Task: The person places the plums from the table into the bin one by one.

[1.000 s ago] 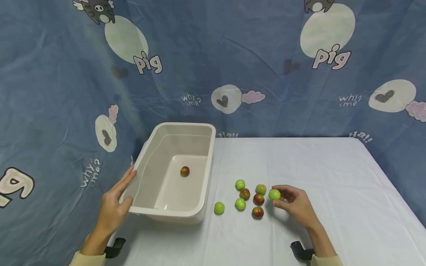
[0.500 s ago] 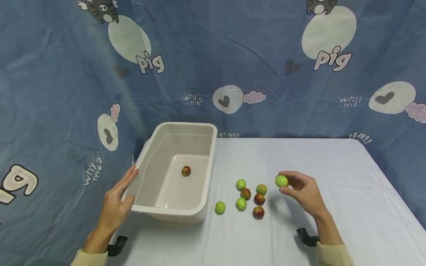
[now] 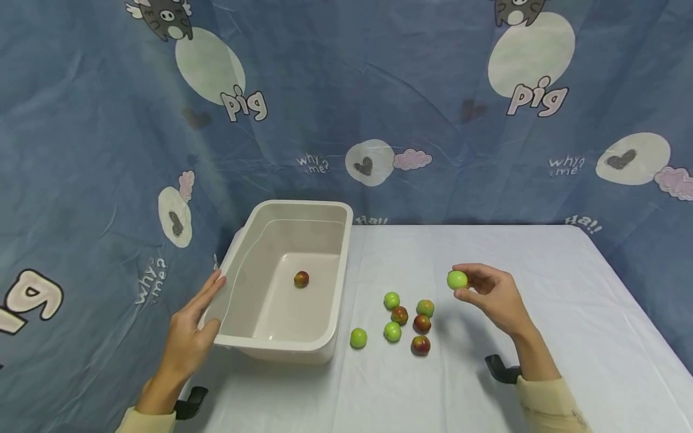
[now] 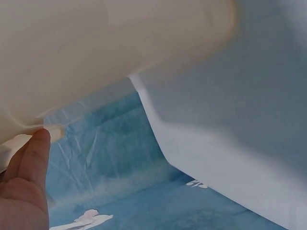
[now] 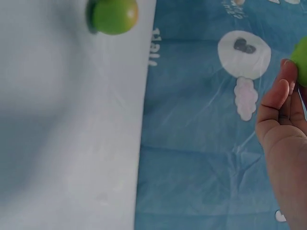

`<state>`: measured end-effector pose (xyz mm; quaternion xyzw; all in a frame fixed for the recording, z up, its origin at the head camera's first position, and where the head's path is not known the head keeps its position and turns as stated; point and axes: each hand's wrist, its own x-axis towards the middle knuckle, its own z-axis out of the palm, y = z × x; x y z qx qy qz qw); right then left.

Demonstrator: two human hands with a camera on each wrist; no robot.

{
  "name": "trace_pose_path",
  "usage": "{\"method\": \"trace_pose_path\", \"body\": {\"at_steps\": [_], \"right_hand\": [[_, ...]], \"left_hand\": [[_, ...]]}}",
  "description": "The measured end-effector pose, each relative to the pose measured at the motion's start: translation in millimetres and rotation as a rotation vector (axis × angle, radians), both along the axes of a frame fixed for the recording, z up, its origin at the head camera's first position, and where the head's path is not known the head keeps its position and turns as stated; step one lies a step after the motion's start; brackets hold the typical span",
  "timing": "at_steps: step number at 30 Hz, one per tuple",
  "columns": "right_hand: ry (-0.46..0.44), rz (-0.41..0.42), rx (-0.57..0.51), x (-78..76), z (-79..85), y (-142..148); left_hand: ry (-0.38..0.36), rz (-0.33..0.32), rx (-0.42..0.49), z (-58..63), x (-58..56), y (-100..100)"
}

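My right hand [image 3: 495, 300] pinches a small round green jujube [image 3: 457, 279] between thumb and fingertips, above the table at right of centre. In the right wrist view the held jujube [image 5: 301, 61] is partly cut off by the frame edge. My left hand [image 3: 186, 343] grips the near left rim of a pale plastic tub [image 3: 271, 344], thumb on the inner side. One red-brown jujube [image 3: 301, 279] lies on the tub's floor. Several loose jujubes sit between tub and right hand, among them a green one [image 3: 392, 332], a green-orange one [image 3: 425, 308] and a dark red one [image 3: 420, 345].
A white cloth [image 3: 541, 270] covers the table. Blue printed fabric [image 3: 433, 120] hangs behind it and along the left. A lone green jujube [image 3: 358, 338] lies close to the tub's right side. Black straps [image 3: 502, 369] sit at both wrists.
My right hand has lifted the green jujube away from the group, moving it to the right and up. My left hand keeps its hold on the tub.
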<state>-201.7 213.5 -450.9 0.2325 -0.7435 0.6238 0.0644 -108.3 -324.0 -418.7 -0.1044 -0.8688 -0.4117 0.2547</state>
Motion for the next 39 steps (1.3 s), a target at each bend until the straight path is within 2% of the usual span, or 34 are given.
{"method": "trace_pose_path", "body": {"at_steps": [15, 25, 39], "right_hand": [[0.043, 0.066, 0.003, -20.9, 31.8, -20.5], [0.055, 0.093, 0.01, -33.1, 50.8, -45.4], [0.023, 0.158, 0.037, -47.4, 68.0, -75.8]], "left_hand": [[0.048, -0.024, 0.001, -4.2, -2.3, -2.9], [0.079, -0.026, -0.014, -4.8, -0.4, -4.2], [0.053, -0.033, 0.005, -4.3, -0.1, -2.8]]}}
